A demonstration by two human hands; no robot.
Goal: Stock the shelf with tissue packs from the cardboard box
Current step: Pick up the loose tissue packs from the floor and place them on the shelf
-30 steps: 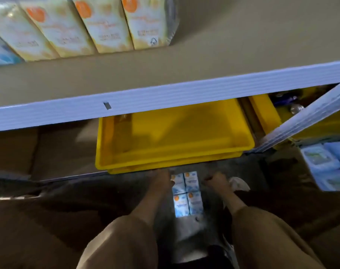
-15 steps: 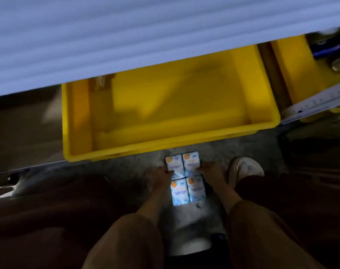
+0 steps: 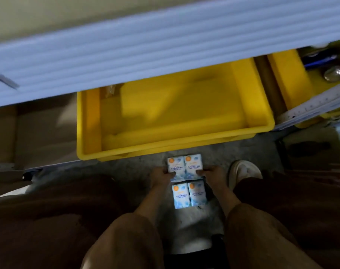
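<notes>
Two blue-and-white tissue packs (image 3: 184, 166) with orange dots sit side by side low in the middle of the view, pressed between my hands. My left hand (image 3: 161, 176) grips the left pack's side and my right hand (image 3: 213, 172) grips the right pack's side. Just below them lie two more tissue packs (image 3: 189, 195) of the same kind, side by side on the grey floor. The white shelf edge (image 3: 165, 55) runs across the top, blurred. I see no cardboard box clearly.
An empty yellow plastic crate (image 3: 175, 146) sits under the shelf just beyond the packs. A second yellow crate (image 3: 287, 80) with a metal object stands at the right. A white shoe (image 3: 242, 171) rests right of my right hand. Dark brown shapes flank both sides.
The view has tilted down from the stocked upper shelf. My hands have closed in on the upper pair of packs, which now sits slightly apart from the lower pair.
</notes>
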